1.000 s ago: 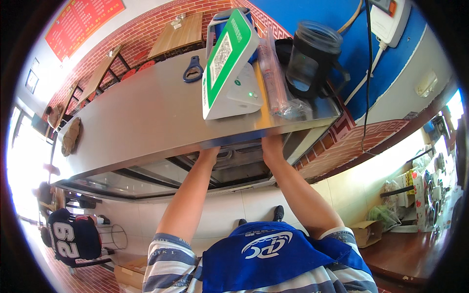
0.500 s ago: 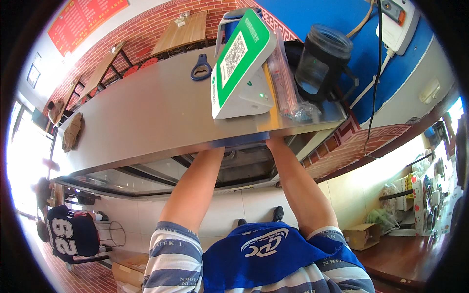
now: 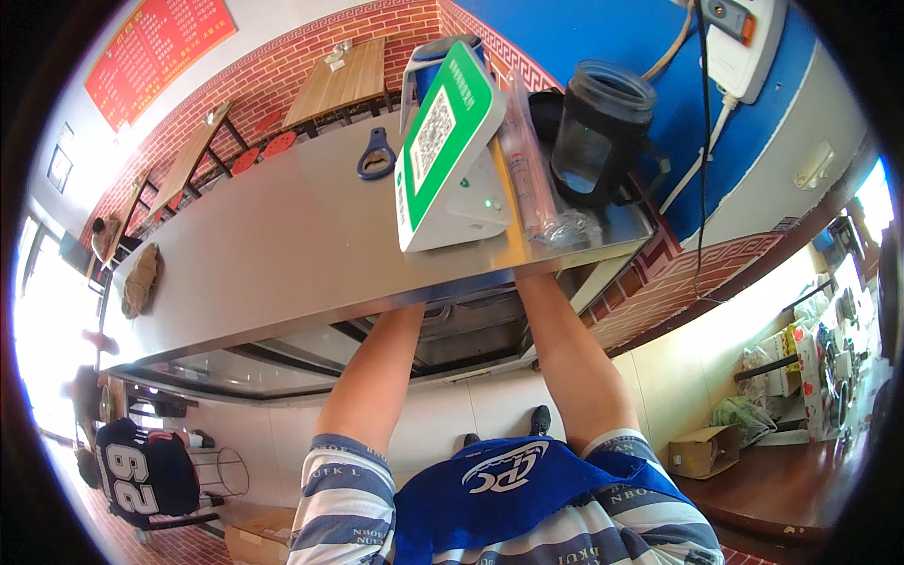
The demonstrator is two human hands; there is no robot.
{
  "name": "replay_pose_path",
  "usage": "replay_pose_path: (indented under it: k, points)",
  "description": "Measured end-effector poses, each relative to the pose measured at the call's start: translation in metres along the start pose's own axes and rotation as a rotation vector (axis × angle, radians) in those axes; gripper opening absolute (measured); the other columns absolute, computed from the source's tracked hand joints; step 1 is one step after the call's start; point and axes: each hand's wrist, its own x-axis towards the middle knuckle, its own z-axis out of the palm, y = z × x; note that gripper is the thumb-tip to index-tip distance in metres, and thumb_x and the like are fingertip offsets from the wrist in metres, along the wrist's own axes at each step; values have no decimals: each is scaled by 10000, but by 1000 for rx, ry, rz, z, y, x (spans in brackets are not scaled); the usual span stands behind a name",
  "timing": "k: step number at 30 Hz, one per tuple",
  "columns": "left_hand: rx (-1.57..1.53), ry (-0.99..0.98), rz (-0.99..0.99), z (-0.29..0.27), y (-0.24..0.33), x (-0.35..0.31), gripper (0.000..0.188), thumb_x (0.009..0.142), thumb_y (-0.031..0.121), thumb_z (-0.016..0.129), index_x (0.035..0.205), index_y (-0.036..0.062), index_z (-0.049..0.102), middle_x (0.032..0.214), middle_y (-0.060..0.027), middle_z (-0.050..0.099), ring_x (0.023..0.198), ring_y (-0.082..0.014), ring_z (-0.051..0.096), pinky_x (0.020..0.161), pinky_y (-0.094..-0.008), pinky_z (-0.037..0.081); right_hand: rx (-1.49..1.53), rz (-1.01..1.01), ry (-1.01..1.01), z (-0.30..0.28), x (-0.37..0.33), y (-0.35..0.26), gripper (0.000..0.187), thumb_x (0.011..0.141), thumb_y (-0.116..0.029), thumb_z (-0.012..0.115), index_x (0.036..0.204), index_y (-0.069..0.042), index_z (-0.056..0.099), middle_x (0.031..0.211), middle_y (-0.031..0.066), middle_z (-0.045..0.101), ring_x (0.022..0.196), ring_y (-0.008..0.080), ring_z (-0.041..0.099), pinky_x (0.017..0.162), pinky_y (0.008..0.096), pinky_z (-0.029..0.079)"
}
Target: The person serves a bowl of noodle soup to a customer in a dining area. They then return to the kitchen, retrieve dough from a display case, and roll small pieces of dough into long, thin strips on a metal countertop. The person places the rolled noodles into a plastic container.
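Both my forearms reach under the front edge of a stainless steel counter (image 3: 273, 226). The counter top covers my left hand and my right hand, so neither set of fingers shows, nor anything they may hold. My left forearm (image 3: 375, 372) goes in left of a dark metal compartment (image 3: 476, 330), and my right forearm (image 3: 573, 363) enters along its right side. Above them on the counter stands a green and white payment code stand (image 3: 452, 155) with small lit lights. A blue bottle opener (image 3: 377, 155) lies behind it to the left.
A dark-sleeved clear mug (image 3: 603, 132) and bagged straws (image 3: 529, 179) sit right of the stand, below a white power strip (image 3: 744, 47). A brown crumpled item (image 3: 141, 280) rests at the counter's left end. A cardboard box (image 3: 704, 452) is at right, a black jersey (image 3: 141, 468) at lower left.
The view has shifted slightly, so the counter and its things appear a little lower and further left. Both arms stay under the counter, the left forearm slightly further left.
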Motion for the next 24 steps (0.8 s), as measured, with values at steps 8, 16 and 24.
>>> replay_pose_path:
  k: [8, 16, 24]
  points:
    - [-51, -44, -42, -8, -2, 2, 511, 907, 395, 553, 1303, 92, 444, 1304, -98, 475, 1203, -245, 452, 988, -394, 385, 108, 68, -12, -5, -11, 19, 280, 889, -270, 574, 1127, -126, 551, 1047, 27, 592, 961, 172, 582, 781, 335, 487]
    - [-77, -133, -104, -23, -1, 4, 515, 901, 404, 561, 1299, 97, 448, 1300, -97, 479, 1203, -250, 457, 989, -404, 389, 155, 109, -27, -11, -12, 19, 279, 889, -274, 577, 1122, -121, 557, 1052, 25, 599, 966, 178, 586, 793, 346, 488]
    - [-142, -228, -183, -34, -1, 14, 520, 895, 413, 569, 1296, 103, 453, 1296, -96, 483, 1202, -254, 462, 991, -414, 393, 218, 143, -60, -7, 0, 14, 279, 890, -277, 581, 1116, -116, 563, 1057, 24, 606, 970, 185, 589, 805, 357, 490]
